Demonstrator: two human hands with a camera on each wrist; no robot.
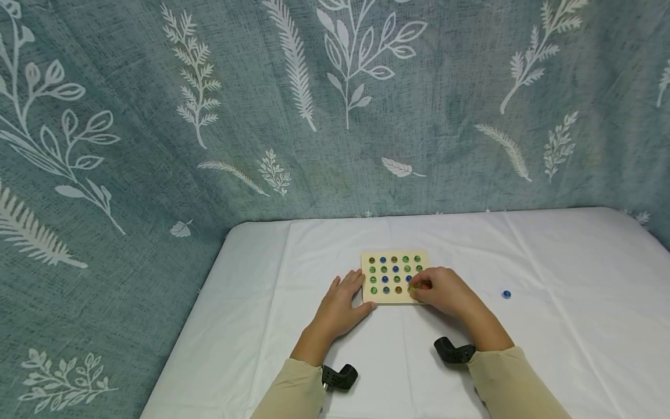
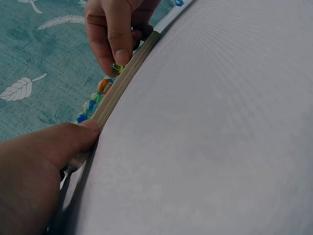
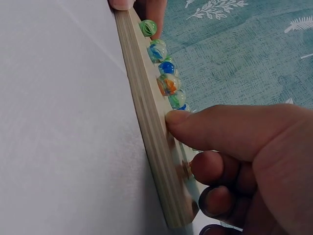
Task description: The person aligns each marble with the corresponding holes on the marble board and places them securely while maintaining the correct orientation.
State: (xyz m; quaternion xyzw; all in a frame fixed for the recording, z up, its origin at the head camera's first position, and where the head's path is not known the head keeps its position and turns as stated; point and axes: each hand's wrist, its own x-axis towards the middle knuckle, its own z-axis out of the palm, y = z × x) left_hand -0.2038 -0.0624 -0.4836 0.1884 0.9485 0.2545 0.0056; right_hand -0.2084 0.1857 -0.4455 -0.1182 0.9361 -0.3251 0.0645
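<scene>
A pale wooden board [image 1: 392, 299] lies on the white cloth, with glass marbles in rows of hollows, green, blue and amber. My left hand [image 1: 341, 306] rests against the board's left side with fingers extended, its thumb touching the front edge near the corner. At the front row, toward the right, my right hand [image 1: 444, 289] pinches a yellow-green marble [image 2: 117, 69] between thumb and fingers, right at the board's surface. An orange-streaked marble [image 3: 168, 84] sits beside the right thumb in the right wrist view. The right fingers partly hide the board's right side.
A single blue marble [image 1: 506, 294] lies on the white tablecloth [image 1: 549, 256], to the right of the right hand. Behind the table hangs a teal curtain [image 1: 335, 169] with white leaf prints. Each wrist carries a black camera mount [image 1: 453, 351].
</scene>
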